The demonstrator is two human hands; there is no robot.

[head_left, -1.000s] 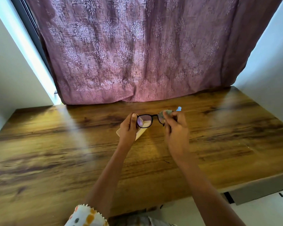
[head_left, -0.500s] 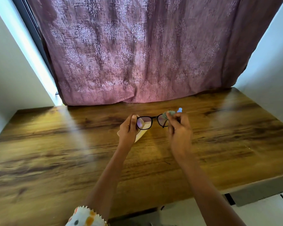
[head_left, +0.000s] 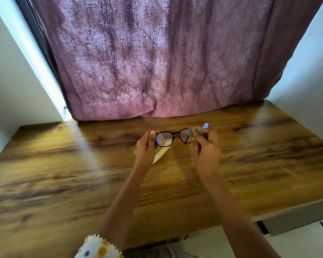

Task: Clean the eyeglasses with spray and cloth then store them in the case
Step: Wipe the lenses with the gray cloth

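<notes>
Black-framed eyeglasses (head_left: 172, 137) are held up above the wooden table (head_left: 63, 174). My left hand (head_left: 145, 148) pinches the frame's left end. My right hand (head_left: 206, 148) presses a small grey-green cloth (head_left: 192, 130) against the right lens. Just behind my right fingers a pale blue spray bottle tip (head_left: 205, 125) shows; the rest of the bottle is hidden. A cream-coloured case (head_left: 161, 154) lies on the table under my left hand, partly covered by it.
A mauve patterned curtain (head_left: 157, 62) hangs along the table's back edge. White walls close in on the left and right. The table's front edge (head_left: 296, 216) runs near my body at lower right.
My right hand has slid the cloth slightly along the right lens and lowered a little. My left hand keeps its hold on the frame.
</notes>
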